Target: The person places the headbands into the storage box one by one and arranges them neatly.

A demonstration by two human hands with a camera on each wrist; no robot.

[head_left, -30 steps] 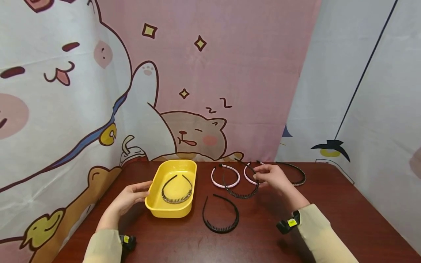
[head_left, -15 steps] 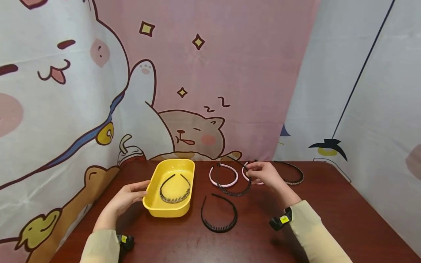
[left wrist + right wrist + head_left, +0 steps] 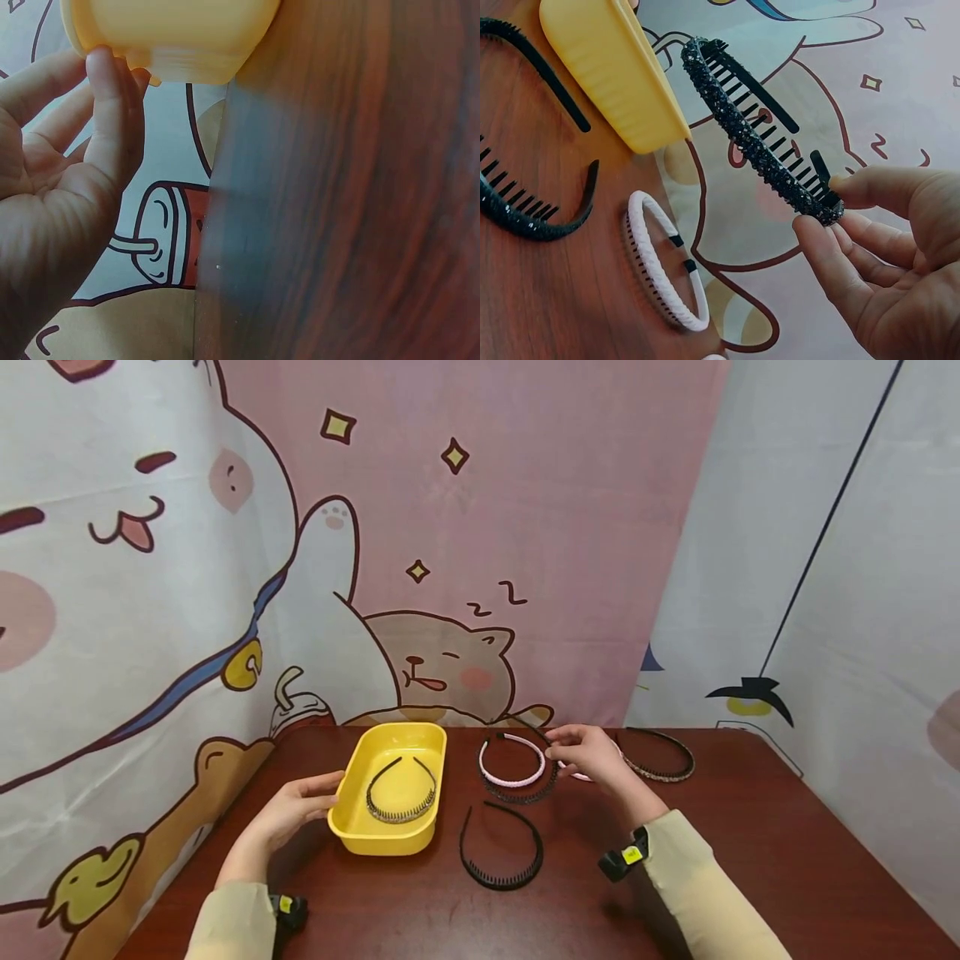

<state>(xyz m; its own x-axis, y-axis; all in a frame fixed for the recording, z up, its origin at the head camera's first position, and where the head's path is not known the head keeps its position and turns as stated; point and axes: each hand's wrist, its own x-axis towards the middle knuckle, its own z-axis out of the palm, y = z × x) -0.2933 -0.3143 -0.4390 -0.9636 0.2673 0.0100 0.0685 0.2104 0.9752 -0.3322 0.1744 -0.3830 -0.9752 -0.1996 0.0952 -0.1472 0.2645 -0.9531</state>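
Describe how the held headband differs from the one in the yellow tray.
The held headband is glittery black; the tray headband has a paler, greyish-brown band. The right hand holds the first up; the second lies in the yellow tray. Both are open-ended with comb teeth.

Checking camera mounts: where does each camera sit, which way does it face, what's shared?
Head: on the head, forward and down at the table; left hand, right hand show.
Left wrist: on that wrist, towards the yellow tray; left hand shows.
Right wrist: on that wrist, towards the held black headband; right hand shows.
Shared, head and right wrist: tray, held headband.
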